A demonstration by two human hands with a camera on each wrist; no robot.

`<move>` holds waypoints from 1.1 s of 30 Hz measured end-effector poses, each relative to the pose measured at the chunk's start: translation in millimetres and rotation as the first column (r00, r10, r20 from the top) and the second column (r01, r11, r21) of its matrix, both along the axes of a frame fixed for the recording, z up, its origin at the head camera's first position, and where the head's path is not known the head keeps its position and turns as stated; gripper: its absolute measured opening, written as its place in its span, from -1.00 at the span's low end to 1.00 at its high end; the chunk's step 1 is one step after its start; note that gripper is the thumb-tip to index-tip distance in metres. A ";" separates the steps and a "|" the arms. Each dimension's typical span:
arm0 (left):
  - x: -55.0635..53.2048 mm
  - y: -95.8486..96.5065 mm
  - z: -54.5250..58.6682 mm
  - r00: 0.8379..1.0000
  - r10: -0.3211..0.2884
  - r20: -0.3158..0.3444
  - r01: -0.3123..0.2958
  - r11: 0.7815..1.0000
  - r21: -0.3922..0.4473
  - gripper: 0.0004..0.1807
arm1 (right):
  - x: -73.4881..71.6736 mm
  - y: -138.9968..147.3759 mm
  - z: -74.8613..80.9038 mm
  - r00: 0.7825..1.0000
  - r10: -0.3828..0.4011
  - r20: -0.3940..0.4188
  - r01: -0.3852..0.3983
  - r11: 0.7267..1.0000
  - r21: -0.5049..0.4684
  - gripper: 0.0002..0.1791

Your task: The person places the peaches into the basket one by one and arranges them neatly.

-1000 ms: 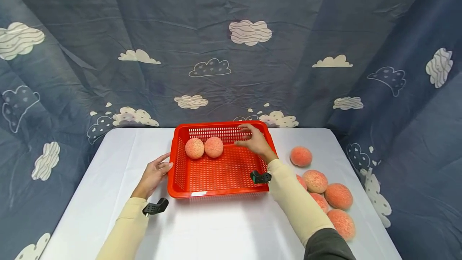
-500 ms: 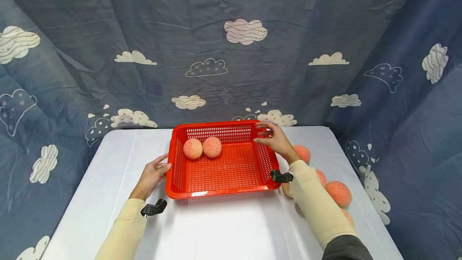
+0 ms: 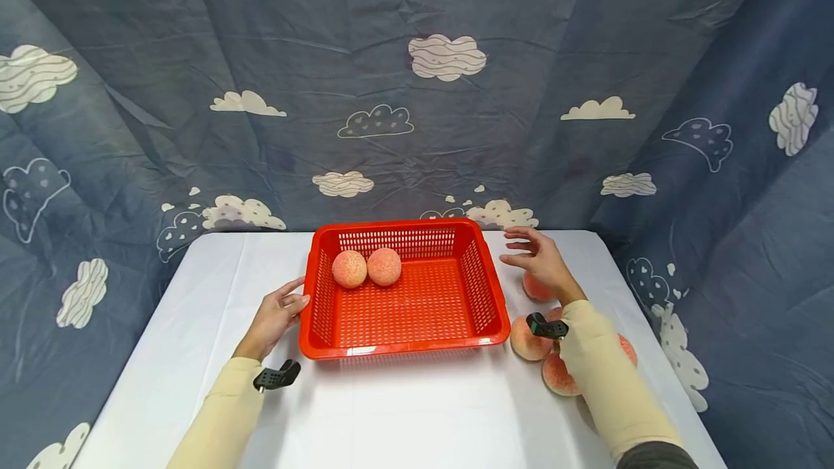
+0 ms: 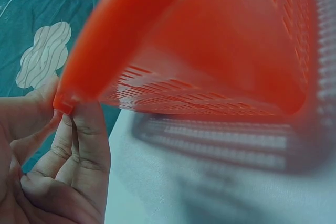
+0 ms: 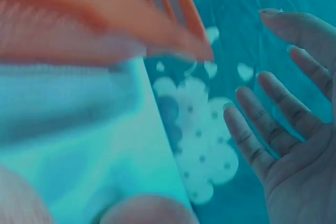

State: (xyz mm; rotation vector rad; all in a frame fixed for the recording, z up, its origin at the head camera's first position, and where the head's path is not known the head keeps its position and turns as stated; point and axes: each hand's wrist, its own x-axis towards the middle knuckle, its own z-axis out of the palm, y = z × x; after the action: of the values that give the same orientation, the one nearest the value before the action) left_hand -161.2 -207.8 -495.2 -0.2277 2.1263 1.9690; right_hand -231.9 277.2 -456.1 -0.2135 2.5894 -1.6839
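The red plastic basket (image 3: 404,348) sits at the far middle of the white-covered desk (image 3: 404,415). Two speckled orange balls (image 3: 384,267) lie side by side in its far left part. The left hand (image 3: 274,318) pinches the basket's left rim. The right hand (image 3: 538,260), fingers spread, is right of the basket, near the loose balls (image 3: 529,342). A cloud-print curtain (image 3: 287,67) hangs behind.

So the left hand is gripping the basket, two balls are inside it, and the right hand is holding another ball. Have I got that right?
Nearly, but the right hand is empty: the right wrist view shows its fingers apart with nothing in them. The left hand does grip the basket, and two balls are inside.
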 end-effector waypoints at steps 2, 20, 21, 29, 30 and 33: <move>0.4 -0.7 0.6 1.000 0.000 0.002 0.000 1.000 0.000 -0.39 | 1.0 8.6 -2.8 1.000 -0.026 0.002 0.026 1.000 0.012 -0.34; -0.4 -0.8 0.7 1.000 0.003 0.004 -0.003 1.000 0.000 -0.39 | 6.6 67.6 -40.6 0.984 -0.175 0.014 0.173 0.979 0.107 -0.36; -0.3 -1.3 0.7 1.000 0.000 0.005 0.000 1.000 0.000 -0.39 | 6.5 68.6 -43.2 0.983 -0.183 0.022 0.179 0.977 0.112 -0.36; 1.4 -2.0 1.1 1.000 0.003 0.001 -0.003 1.000 0.022 -0.39 | 9.7 70.2 -55.1 0.972 -0.189 0.138 0.173 0.978 0.120 -0.31; 1.3 -1.9 1.1 1.000 0.002 0.001 -0.002 1.000 0.024 -0.39 | 9.5 70.0 -56.3 0.971 -0.187 0.150 0.170 0.979 0.116 -0.30; 0.3 -1.0 0.3 1.000 -0.002 -0.006 0.002 0.999 0.035 -0.39 | 8.2 70.0 -59.6 0.960 -0.201 0.195 0.177 0.975 0.131 -0.28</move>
State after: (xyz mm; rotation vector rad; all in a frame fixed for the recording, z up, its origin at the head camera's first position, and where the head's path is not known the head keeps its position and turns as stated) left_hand -160.9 -208.8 -494.9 -0.2138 2.0926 2.0070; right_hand -223.7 347.2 -515.7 0.2104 2.6050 -1.5115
